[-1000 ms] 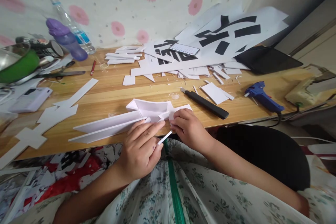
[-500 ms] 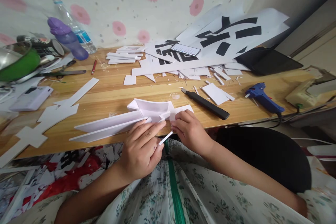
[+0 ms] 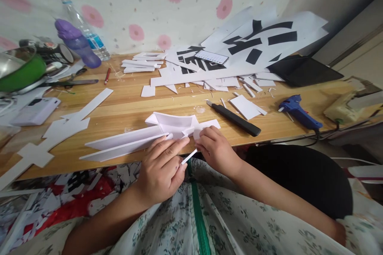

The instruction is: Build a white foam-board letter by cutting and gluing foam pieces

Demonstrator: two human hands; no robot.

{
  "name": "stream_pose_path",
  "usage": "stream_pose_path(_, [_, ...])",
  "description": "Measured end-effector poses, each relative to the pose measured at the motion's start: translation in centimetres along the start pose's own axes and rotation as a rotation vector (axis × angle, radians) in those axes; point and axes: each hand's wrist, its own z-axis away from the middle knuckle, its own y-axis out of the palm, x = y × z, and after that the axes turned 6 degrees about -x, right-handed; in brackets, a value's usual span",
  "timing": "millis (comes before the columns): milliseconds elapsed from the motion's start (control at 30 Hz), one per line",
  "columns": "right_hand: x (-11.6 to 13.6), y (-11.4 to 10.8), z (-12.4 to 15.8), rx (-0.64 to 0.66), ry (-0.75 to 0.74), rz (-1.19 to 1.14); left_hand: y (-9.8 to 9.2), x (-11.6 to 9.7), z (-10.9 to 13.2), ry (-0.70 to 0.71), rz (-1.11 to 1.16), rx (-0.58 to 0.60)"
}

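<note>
A white foam board shape with upright side walls [image 3: 119,142] lies along the table's front edge. My left hand [image 3: 163,167] rests its fingers on the near wall, while its thumb and fingers grip a narrow white foam board strip [image 3: 189,156]. My right hand [image 3: 218,149] is closed around the strip's other end, beside the shape's right part; its fingertips are partly hidden. Just beyond my right hand lies a black-handled craft knife [image 3: 235,118], its blade pointing up and left.
A blue glue gun [image 3: 301,110] lies at the right. Cut white pieces [image 3: 244,106] and black-printed sheets [image 3: 254,50] spread across the back. A phone [image 3: 211,56], purple bottle [image 3: 78,46], green pan [image 3: 22,72] and flat white cutout [image 3: 60,137] are around.
Both hands, the strip and the walled shape hold almost the same position. Only a very slight shift of the camera view shows.
</note>
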Motion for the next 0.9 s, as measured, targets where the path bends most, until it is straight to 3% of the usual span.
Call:
stream_pose_path(200, [-0.39, -0.10, 0.22, -0.028, 0.089, -0.091, -0.04, -0.06, 0.01, -0.005, 0.001, 0.008])
stream_pose_path(400, [0.03, 0.13, 0.24, -0.009, -0.018, 0.040, 0.02, -0.03, -0.10, 0.006, 0.000, 0.003])
stream_pose_path(633, [-0.30, 0.04, 0.34, -0.026, 0.106, -0.075, 0.03, -0.08, -0.06, -0.001, 0.007, 0.002])
stream_pose_path(900, [-0.19, 0.18, 0.24, -0.013, 0.050, 0.001, 0.13, -0.05, -0.05, 0.004, 0.010, -0.011])
